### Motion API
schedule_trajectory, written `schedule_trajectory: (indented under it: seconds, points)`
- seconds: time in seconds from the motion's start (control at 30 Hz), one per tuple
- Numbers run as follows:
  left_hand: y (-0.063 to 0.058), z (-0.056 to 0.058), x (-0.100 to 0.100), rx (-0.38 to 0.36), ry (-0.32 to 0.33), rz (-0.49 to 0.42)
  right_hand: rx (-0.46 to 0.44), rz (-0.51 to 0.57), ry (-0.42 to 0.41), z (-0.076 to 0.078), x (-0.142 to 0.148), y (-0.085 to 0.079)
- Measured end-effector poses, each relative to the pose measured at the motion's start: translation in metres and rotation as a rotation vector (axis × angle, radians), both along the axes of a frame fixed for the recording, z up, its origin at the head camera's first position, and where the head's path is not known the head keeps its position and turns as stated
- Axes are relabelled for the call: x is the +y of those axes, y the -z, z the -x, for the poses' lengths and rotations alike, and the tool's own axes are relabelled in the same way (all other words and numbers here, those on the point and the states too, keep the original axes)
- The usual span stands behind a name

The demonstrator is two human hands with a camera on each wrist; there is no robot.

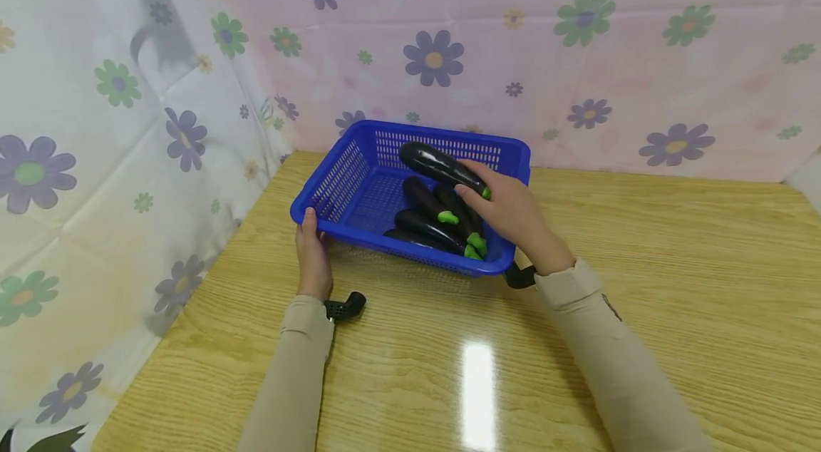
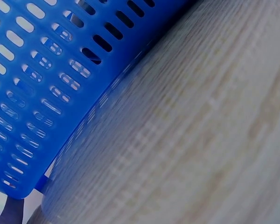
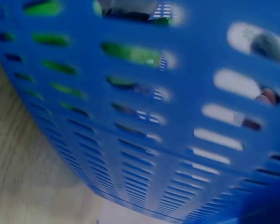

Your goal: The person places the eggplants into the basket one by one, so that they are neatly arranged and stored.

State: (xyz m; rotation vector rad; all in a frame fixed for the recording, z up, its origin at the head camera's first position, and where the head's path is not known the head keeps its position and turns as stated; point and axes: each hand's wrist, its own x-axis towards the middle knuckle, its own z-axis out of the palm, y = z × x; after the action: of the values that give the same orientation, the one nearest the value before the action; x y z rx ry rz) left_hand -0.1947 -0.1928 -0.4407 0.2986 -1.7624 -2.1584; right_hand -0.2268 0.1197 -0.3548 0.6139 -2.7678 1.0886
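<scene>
A blue slotted plastic basket (image 1: 410, 247) stands on the wooden table. My left hand (image 1: 313, 259) grips its front-left corner, thumb over the rim and the other fingers hidden beneath. In my right hand (image 1: 507, 206) is an eggplant (image 1: 436, 163), gripped near its green stem end above the basket's right half. Below it, several more dark eggplants (image 1: 423, 224) lie together in the basket, green caps toward the front right. The left wrist view shows the basket's slotted side (image 2: 51, 88) close up; through the slots in the right wrist view, green caps (image 3: 130, 53) appear.
The wooden table (image 1: 673, 295) reaches out on both sides of the basket. Behind it hangs a pink flowered cloth (image 1: 487, 31), with a white flowered cloth (image 1: 96, 152) along the left. A black wrist-camera mount (image 1: 346, 306) juts from the left sleeve.
</scene>
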Motion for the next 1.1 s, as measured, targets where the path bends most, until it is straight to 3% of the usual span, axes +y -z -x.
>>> schedule_trajectory:
  seconds: [0.3,0.5,0.57,0.9,1.1]
  points:
    - [-0.002,0.002,0.003,0.024,0.015,0.013,-0.111,-0.093,-0.053,-0.005,-0.005,-0.007]
    - [-0.002,0.006,0.002,0.028,0.025,0.012,-0.033,-0.282,-0.048,-0.01,-0.013,-0.004]
    - [-0.001,0.007,0.002,0.03,0.024,0.002,-0.006,-0.301,-0.042,-0.01,-0.013,-0.002]
    - [0.002,0.007,0.008,0.018,0.039,-0.012,0.028,-0.23,-0.07,-0.01,-0.006,0.001]
    - [0.001,0.01,0.008,0.043,0.046,-0.002,0.083,-0.137,-0.024,-0.012,-0.003,0.005]
